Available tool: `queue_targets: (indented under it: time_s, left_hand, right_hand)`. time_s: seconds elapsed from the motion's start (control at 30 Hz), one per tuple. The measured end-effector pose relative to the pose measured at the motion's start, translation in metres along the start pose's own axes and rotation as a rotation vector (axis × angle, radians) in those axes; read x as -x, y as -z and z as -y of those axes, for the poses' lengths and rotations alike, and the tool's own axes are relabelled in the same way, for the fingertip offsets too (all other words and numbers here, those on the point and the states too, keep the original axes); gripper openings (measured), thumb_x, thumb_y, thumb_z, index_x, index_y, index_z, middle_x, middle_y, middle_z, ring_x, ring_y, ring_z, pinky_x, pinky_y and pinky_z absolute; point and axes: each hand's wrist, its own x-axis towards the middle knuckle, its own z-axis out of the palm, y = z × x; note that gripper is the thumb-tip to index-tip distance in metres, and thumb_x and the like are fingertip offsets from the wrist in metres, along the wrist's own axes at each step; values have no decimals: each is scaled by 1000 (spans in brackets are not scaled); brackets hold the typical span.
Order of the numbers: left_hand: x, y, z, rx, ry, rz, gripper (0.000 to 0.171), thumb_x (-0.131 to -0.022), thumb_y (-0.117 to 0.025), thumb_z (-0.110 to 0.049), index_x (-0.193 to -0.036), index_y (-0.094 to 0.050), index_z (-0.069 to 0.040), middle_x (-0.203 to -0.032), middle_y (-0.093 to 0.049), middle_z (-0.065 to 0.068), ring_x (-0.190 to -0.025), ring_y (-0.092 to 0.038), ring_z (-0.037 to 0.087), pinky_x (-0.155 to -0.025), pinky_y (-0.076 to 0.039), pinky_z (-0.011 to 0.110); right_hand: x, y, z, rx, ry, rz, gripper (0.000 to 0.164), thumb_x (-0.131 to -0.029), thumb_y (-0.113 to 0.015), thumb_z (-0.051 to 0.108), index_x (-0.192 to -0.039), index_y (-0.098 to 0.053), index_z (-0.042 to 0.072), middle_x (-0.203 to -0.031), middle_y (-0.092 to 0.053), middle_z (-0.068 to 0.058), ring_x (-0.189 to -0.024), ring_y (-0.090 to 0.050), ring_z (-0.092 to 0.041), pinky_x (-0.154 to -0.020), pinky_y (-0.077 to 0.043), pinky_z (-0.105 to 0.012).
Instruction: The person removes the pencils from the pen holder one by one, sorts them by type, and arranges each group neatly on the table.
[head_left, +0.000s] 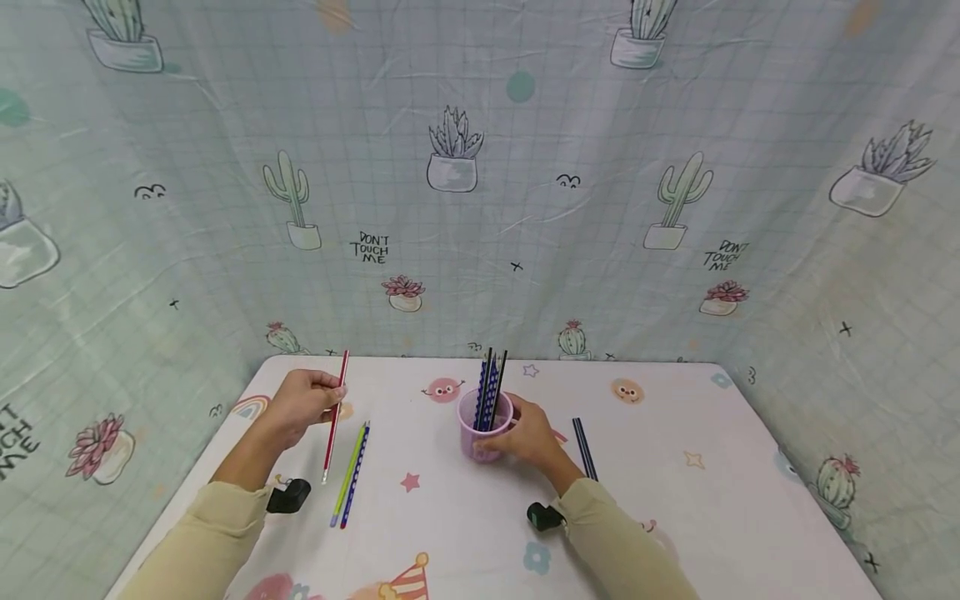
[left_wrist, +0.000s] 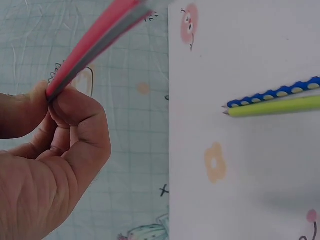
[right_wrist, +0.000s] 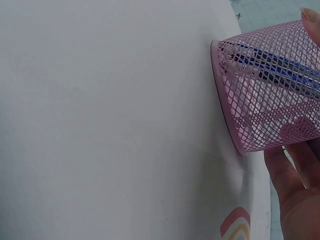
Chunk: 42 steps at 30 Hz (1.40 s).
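Observation:
My left hand (head_left: pixel 306 400) pinches a red pencil (head_left: pixel 335 417) between thumb and fingers, holding it nearly upright at the table's left side. In the left wrist view the red pencil (left_wrist: pixel 95 45) shows a grey stripe along its length. My right hand (head_left: pixel 528 435) grips a pink mesh pencil cup (head_left: pixel 480 443) from its right side. Several blue-patterned and black pencils (head_left: pixel 491 387) stand in the cup, their ends above the rim. Through the mesh (right_wrist: pixel 275 110) in the right wrist view, their lower ends show. Fingers (right_wrist: pixel 295 170) wrap around the cup's wall.
A lime-green pencil (head_left: pixel 348 477) and a blue dotted pencil (head_left: pixel 356 477) lie side by side right of my left hand. Dark pencils (head_left: pixel 585 448) lie right of my right hand. The white printed table (head_left: pixel 420 533) meets a cactus-patterned cloth (head_left: pixel 517 308) at its back edge.

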Motion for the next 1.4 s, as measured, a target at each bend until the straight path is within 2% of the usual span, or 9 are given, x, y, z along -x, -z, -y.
queue_targets:
  time_s: [0.53,0.77,1.13,1.4]
  left_hand:
    - [-2,3,29,-53,58,-8,27,-105,-56,-5,-123,-56,15,-109,-64,20,-92,-64,24,-73,-59,28]
    - [-2,2,41,-60,76,-4,27,-104,-56,-3,-123,-55,16,-114,-63,26,-91,-63,24,-71,-58,28]
    - [-5,0,61,-64,73,-12,20,-101,-59,-1,-112,-59,16,-95,-64,17,-75,-59,16,-65,-56,28]
    - [-9,-2,70,-90,111,-25,20,-101,-62,-4,-112,-59,13,-92,-60,13,-77,-57,20,-66,-54,29]
  right_hand:
    - [0,1,-1,10,2,-1,94,-64,-101,25,-145,-59,8,-139,-68,-14,-130,-64,-35,-111,-52,-51]
    - [0,0,-2,-14,5,8,92,-63,-101,19,-144,-59,7,-137,-69,-15,-127,-66,-36,-110,-53,-50]
    - [1,-1,-1,-6,-14,4,92,-63,-101,24,-144,-60,7,-135,-70,-14,-126,-66,-34,-109,-54,-50]
    - [0,-1,-1,-23,-6,7,93,-64,-101,23,-145,-59,8,-136,-70,-14,-127,-66,-35,-109,-54,-50]
